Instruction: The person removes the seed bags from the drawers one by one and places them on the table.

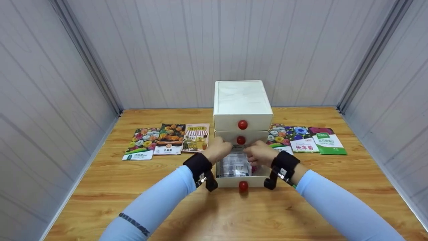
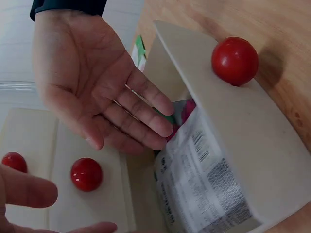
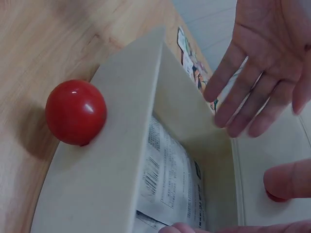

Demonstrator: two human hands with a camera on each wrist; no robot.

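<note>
Both hands hover over the pulled-out bottom drawer (image 1: pixel 230 182) of a white cabinet (image 1: pixel 242 97), holding nothing. My left hand (image 1: pixel 219 149) is over the drawer's left side; the right wrist view shows its palm with fingers extended. Opposite it, my right hand (image 1: pixel 261 154) has relaxed, slightly bent fingers and a bare palm in the left wrist view. Inside the drawer lie printed packets, with a silvery barcoded packet (image 2: pixel 197 170) on top and a pink and green one partly hidden beside it. A red ball knob (image 3: pixel 76 112) sits on the drawer front.
The two upper drawers are closed, with red knobs (image 1: pixel 242 124). Three flower or picture packets, including an orange-flower packet (image 1: pixel 170 139), lie left of the cabinet. Three more, including a blue-flower packet (image 1: pixel 302 139), lie to its right. Panel walls surround the wooden table (image 1: pixel 133 187).
</note>
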